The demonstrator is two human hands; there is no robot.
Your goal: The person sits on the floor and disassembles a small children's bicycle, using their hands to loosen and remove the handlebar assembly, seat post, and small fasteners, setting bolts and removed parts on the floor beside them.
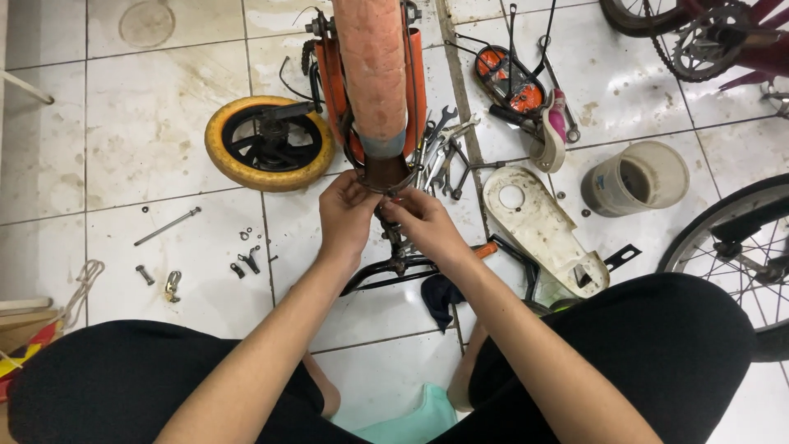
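Orange bicycle frame (pixel 374 74) stands in the upper middle of the picture, and its long axis runs from the top edge down toward me, ending in a dark rusty ring part (pixel 385 174) just above my hands. My left hand (pixel 347 215) touches this ring from the lower left side, with the fingers bent around its edge, so I would say it is pinching the rim. My right hand (pixel 423 226) comes from the lower right and its fingers close on a small dark piece just under the ring; what exactly it grips I cannot tell, because the fingers cover it. Both hands are almost equally near to the ring, the left one maybe a little closer. So the ring lies directly above and ahead of my fingertips, between the two hands. A yellow wheel (pixel 269 144) lies flat on the tiled floor (pixel 148 107) at the left of the frame. A bunch of wrenches (pixel 444 152) lies just right of the ring. More to the right are a white chain cover (pixel 542 226) and a pale plastic cup (pixel 637 177) on its side. A long bolt (pixel 168 226) and small nuts lie at the middle left.
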